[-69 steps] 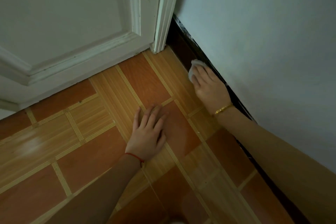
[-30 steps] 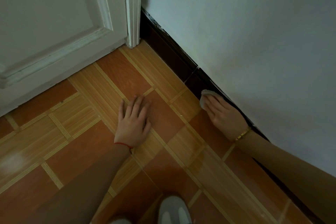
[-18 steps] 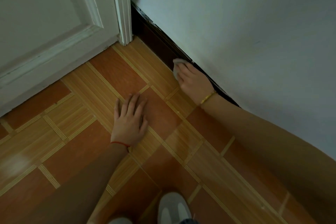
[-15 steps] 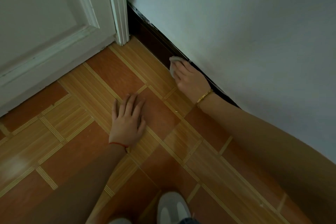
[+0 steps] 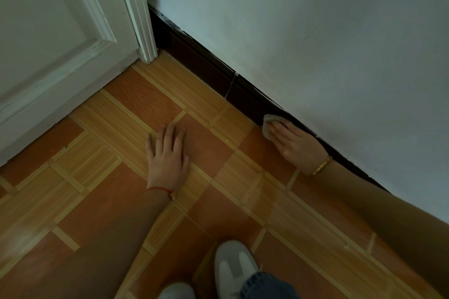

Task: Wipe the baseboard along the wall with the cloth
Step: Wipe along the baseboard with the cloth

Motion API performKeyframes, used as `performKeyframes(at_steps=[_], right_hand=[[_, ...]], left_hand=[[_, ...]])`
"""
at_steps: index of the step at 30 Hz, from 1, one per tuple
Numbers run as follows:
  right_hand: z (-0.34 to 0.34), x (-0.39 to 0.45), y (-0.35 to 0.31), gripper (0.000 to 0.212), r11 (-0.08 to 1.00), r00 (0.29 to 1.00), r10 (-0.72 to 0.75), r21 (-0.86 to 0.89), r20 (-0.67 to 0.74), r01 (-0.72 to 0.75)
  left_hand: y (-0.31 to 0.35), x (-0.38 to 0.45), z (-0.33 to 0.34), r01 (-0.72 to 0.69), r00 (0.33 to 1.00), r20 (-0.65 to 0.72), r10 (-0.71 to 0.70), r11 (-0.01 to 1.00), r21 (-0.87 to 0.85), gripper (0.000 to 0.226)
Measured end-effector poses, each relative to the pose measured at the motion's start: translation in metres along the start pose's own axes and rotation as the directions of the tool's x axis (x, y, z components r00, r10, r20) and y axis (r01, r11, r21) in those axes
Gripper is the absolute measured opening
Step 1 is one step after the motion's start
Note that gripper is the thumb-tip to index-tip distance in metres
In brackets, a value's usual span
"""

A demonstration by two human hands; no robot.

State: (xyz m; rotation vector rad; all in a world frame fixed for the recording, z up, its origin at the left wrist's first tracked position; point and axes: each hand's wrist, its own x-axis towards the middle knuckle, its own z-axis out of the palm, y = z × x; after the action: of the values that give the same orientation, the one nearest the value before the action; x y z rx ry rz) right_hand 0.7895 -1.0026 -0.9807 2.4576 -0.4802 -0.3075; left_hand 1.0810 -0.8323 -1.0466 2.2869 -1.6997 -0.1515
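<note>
Under the right hand (image 5: 297, 144), a small white cloth (image 5: 268, 126) is pressed by straightish fingers against the dark baseboard (image 5: 206, 65). Soft and light, it likely bunches, so flat finger pressure suits it. The left hand (image 5: 167, 155) rests spread on the floor tiles (image 5: 136, 102). Since half a second ago, the cloth has slid away from the door frame (image 5: 141, 22).

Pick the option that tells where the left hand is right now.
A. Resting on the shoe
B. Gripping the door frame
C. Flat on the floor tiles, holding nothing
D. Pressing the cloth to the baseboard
C: the left hand lies palm down on the floor tiles with straight fingers, while the right hand presses the cloth to the dark baseboard.
</note>
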Motion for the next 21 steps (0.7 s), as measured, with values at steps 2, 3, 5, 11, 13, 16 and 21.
performKeyframes(at_steps=[2, 3, 5, 11, 13, 16, 21], right_hand=[[0.006, 0.001, -0.001, 0.034, 0.999, 0.998, 0.029, 0.047, -0.064, -0.026], [0.011, 0.005, -0.001, 0.035, 1.000, 0.995, 0.022, 0.021, -0.096, -0.020], [0.006, 0.023, 0.001, 0.035, 0.999, 0.980, 0.035, 0.014, -0.194, -0.033], [-0.026, 0.112, 0.001, 0.043, 0.920, 0.976, 0.190, 0.365, -0.105, -0.140], [-0.033, 0.142, 0.002, 0.041, 0.920, 0.982, 0.155, 0.378, -0.103, -0.106], [-0.041, 0.155, -0.004, 0.035, 0.974, 0.988, 0.082, 0.223, -0.128, -0.051], [-0.043, 0.107, -0.003, 0.042, 0.926, 0.989, 0.131, 0.347, 0.074, -0.148]], left_hand=[[0.007, -0.004, 0.001, -0.010, 1.000, 0.000, 0.010, 1.000, -0.014, 0.056], [0.011, -0.006, 0.002, -0.025, 1.000, -0.001, 0.025, 1.000, -0.019, 0.055], [0.016, -0.010, 0.005, -0.051, 0.999, -0.001, 0.051, 0.999, -0.009, 0.054], [0.018, -0.010, 0.009, -0.063, 0.998, -0.004, 0.063, 0.997, 0.038, 0.057], [0.018, -0.010, 0.008, -0.062, 0.998, -0.008, 0.062, 0.998, 0.033, 0.056], [0.018, -0.009, 0.008, -0.065, 0.998, -0.008, 0.065, 0.997, 0.038, 0.055], [0.018, -0.010, 0.007, -0.063, 0.998, 0.003, 0.063, 0.998, 0.031, 0.055]])
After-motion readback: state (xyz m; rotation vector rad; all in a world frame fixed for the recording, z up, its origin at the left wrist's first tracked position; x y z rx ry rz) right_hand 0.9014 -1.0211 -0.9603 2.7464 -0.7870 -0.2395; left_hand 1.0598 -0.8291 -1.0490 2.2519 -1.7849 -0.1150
